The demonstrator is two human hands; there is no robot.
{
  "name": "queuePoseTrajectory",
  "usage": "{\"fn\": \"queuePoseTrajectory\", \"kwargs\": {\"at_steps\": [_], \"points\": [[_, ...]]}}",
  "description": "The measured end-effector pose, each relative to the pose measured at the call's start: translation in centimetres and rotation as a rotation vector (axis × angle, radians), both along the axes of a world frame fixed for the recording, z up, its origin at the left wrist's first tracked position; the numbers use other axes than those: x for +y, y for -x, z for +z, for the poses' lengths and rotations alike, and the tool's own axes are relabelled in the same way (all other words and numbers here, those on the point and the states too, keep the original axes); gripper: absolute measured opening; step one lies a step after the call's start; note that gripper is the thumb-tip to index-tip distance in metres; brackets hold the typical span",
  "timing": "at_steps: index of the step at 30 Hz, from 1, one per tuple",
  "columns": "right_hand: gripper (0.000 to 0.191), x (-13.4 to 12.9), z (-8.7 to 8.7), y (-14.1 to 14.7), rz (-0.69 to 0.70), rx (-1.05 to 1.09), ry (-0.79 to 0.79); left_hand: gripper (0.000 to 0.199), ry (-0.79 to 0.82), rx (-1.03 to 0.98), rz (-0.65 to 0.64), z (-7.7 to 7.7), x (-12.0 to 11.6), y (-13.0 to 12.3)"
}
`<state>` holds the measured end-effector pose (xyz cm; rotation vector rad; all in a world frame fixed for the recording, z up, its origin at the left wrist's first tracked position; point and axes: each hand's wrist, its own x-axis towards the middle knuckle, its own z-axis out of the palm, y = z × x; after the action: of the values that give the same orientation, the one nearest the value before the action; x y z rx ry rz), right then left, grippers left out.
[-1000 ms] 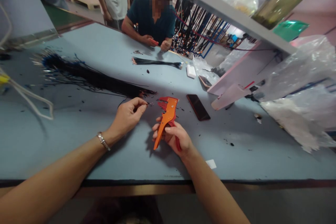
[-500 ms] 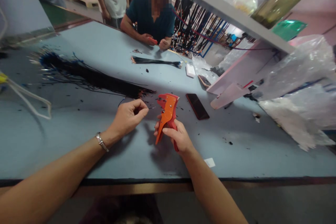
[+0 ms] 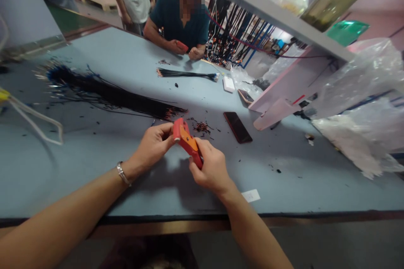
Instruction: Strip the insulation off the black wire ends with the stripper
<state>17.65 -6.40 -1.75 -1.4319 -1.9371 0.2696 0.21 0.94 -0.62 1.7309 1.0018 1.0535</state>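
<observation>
My right hand (image 3: 210, 164) is closed round the handles of a red and orange wire stripper (image 3: 187, 139), whose head points up and to the left. My left hand (image 3: 154, 145) has its fingers pinched together at the tool's head; whatever they hold is too small to make out. Beyond my left hand, a large bundle of black wires (image 3: 116, 94) lies across the table, with bare copper-coloured ends at its right. A small pile of wire scraps (image 3: 202, 127) sits just past the tool.
A dark phone (image 3: 237, 127) lies right of my hands, near a shelf post. Farther back are a smaller wire bundle (image 3: 186, 74), a white box (image 3: 228, 84) and a seated person (image 3: 179, 21) holding a red tool. Plastic bags (image 3: 356, 134) cover the right side.
My right hand has turned the wire stripper over to the left, its head now at my left fingertips. Its handles have come together, and the scrap pile shows more fully.
</observation>
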Motion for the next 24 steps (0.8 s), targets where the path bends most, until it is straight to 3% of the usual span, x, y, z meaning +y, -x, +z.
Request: {"fn": "queuePoseTrajectory", "kwargs": {"at_steps": [3,10,24], "points": [[0.051,0.09,-0.58,0.26,-0.037,-0.119,-0.077,0.034,0.104,-0.149,-0.068,-0.25,-0.02,-0.08],[0.055,-0.03,-0.69,0.14,-0.031,-0.225,-0.269,0.020,0.274,-0.289,-0.030,-0.91,-0.09,-0.36],[0.049,0.34,-0.81,-0.04,-0.025,-0.299,-0.338,0.022,0.311,-0.230,-0.115,-0.27,-0.37,-0.50]]}}
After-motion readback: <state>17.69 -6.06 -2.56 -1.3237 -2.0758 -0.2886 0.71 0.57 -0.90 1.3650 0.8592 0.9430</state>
